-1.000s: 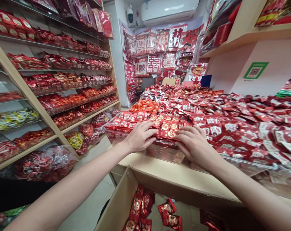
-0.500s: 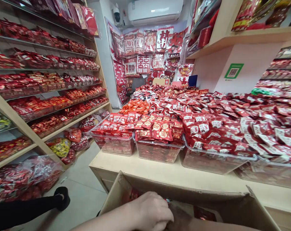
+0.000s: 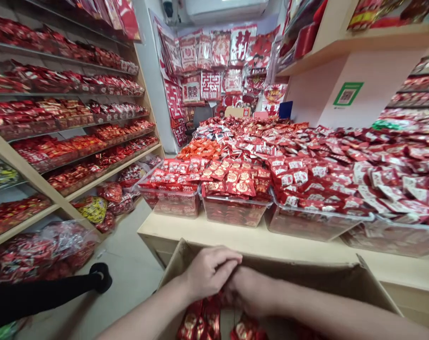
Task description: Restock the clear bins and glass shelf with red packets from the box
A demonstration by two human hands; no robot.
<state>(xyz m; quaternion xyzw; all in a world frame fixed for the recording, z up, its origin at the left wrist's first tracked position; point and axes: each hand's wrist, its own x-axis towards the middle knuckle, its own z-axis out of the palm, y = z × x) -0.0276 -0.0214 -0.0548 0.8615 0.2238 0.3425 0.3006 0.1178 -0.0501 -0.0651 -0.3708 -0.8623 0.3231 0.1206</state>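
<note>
Both hands meet inside an open cardboard box (image 3: 288,274) below the counter's front edge. My left hand (image 3: 212,271) is closed, its fingers bent and pressed together over the fingers of the other hand. My right hand (image 3: 248,288) curls inward beneath it, slightly smeared by motion. Red shows under the fingers, but what they hold is hidden. Just below lie shiny red wrapped packets (image 3: 200,321) with gold print. Another red packet (image 3: 246,328) is beside them at the bottom edge of the view.
Clear plastic bins (image 3: 175,200) heaped with red packets line the counter (image 3: 214,233). Shelves (image 3: 83,191) of packets stand on the left, with filled bags (image 3: 44,250) on the floor. A black-clad leg and shoe (image 3: 101,278) reach in at lower left.
Both hands have risen in the box and come together, the right one now showing clearly. Red packets beneath them have come into sight. The view has tilted slightly downward.
</note>
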